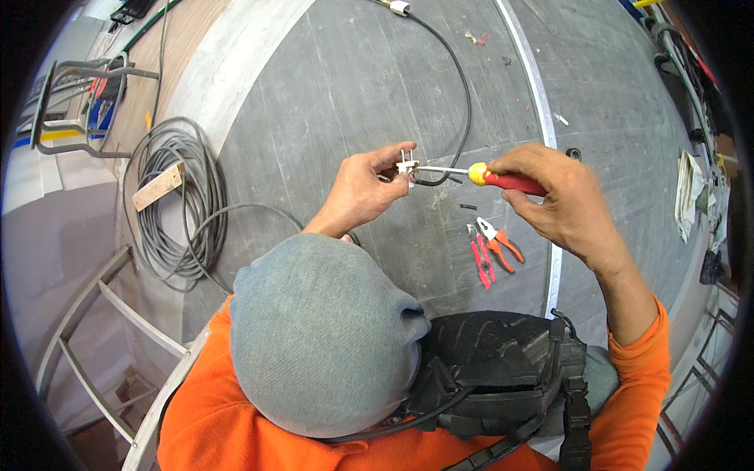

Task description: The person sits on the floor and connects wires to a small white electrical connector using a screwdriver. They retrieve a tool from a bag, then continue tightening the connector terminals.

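White small plug with two metal pins (407, 166) sat pinched between the thumb and fingers of the left hand (361, 188), above the grey floor (377, 86). The right hand (558, 192) gripped a screwdriver with a red and yellow handle (510, 182), its metal shaft pointing left, tip at the plug. Beyond, a round black cable (465, 86) curved over the floor, one end near the plug. Orange-handled pliers (503, 247) and a red-handled hand tool (481, 259) lay side by side, nearer the person. Farther left was a coil of grey cable (208, 228).
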The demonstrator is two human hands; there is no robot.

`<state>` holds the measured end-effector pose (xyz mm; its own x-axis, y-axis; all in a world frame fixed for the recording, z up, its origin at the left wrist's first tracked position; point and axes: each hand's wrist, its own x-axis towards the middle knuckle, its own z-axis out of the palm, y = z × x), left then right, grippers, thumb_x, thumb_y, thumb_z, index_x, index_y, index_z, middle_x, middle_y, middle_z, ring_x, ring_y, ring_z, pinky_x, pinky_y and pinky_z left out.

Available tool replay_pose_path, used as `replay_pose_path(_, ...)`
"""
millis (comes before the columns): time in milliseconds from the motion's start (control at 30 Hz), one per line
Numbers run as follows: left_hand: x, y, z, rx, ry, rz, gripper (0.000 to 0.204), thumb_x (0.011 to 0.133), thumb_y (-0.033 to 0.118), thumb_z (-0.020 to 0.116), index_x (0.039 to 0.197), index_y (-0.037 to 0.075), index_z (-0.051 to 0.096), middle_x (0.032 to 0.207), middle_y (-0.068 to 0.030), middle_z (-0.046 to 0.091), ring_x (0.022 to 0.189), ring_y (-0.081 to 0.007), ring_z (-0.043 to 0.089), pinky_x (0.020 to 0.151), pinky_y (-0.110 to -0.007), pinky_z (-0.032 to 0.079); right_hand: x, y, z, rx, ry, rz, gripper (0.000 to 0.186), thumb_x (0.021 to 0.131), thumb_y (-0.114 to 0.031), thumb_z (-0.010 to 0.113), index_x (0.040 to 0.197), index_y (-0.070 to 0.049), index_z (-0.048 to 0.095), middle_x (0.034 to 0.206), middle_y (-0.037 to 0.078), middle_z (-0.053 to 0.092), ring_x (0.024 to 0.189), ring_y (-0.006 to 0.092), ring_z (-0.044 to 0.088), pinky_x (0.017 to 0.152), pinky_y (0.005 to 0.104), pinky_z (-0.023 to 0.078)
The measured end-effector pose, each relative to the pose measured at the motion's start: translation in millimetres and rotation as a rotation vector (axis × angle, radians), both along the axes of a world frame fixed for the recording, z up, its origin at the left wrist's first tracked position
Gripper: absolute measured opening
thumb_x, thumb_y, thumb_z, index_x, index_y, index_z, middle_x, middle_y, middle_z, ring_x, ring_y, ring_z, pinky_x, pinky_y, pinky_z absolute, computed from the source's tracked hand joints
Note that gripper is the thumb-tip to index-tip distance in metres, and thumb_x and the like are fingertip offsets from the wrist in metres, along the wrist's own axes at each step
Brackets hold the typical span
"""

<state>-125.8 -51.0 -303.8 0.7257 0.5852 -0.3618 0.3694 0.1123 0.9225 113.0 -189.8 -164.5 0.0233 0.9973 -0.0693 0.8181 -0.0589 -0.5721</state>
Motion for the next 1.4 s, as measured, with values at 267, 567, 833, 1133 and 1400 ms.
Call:
replay_pose_path(267,-2.3,-1.9,2.1,-0.072,0.043,0.004,0.043,0.097,0.009,0.067,0.138,-0.005,0.064,0.112,-0.0126,0.075,0.093,-0.0153,0.073,0.086,-0.031,0.061,-9.6,4.6,-6.1,-0.046,-0.014,0.024,0.029,0.084,-0.002,0.074,0.112,-0.008,0.072,0.103,0.007,0.072,0.088,0.0258,0.072,0.076,0.0357,0.058)
replay_pose_path(567,-2.3,-4.1,5.2,-0.093,0.026,0.009,0.040,0.098,0.009,0.067,0.135,-0.006,0.066,0.111,-0.0134,0.075,0.095,-0.0167,0.073,0.087,-0.032,0.063,-8.6,0.9,-12.2,0.044,-0.041,0.033,0.026,0.083,-0.005,0.075,0.109,-0.009,0.072,0.098,0.006,0.071,0.082,0.0266,0.071,0.071,0.0372,0.056)
replay_pose_path(833,-1.3,-2.7,4.8,-0.089,0.063,-0.019,0.040,0.099,0.012,0.066,0.134,-0.006,0.065,0.106,-0.0105,0.076,0.094,-0.0147,0.073,0.085,-0.031,0.062,-15.4,1.2,-7.8,0.260,-0.354,0.199,0.025,0.080,-0.007,0.072,0.105,-0.011,0.071,0.100,0.001,0.068,0.087,0.0238,0.066,0.072,0.0386,0.053)
replay_pose_path(1133,-4.0,-9.9,1.9,-0.014,0.038,-0.025,0.040,0.099,0.016,0.064,0.134,-0.002,0.068,0.093,-0.0126,0.077,0.085,-0.0155,0.075,0.079,-0.031,0.060,-3.7,11.9,-9.4,0.269,-0.206,0.361,0.021,0.082,-0.012,0.069,0.103,-0.011,0.070,0.102,0.000,0.066,0.086,0.0228,0.064,0.074,0.0371,0.051)
replay_pose_path(1400,-4.2,-6.9,-0.4,0.069,0.099,-0.038,0.038,0.100,0.009,0.062,0.135,-0.007,0.064,0.104,-0.0126,0.077,0.090,-0.0163,0.075,0.082,-0.030,0.061,-18.8,9.4,-9.4,0.188,-0.437,0.385,0.020,0.088,-0.018,0.073,0.106,-0.009,0.071,0.102,0.007,0.071,0.090,0.0269,0.069,0.073,0.0411,0.055)
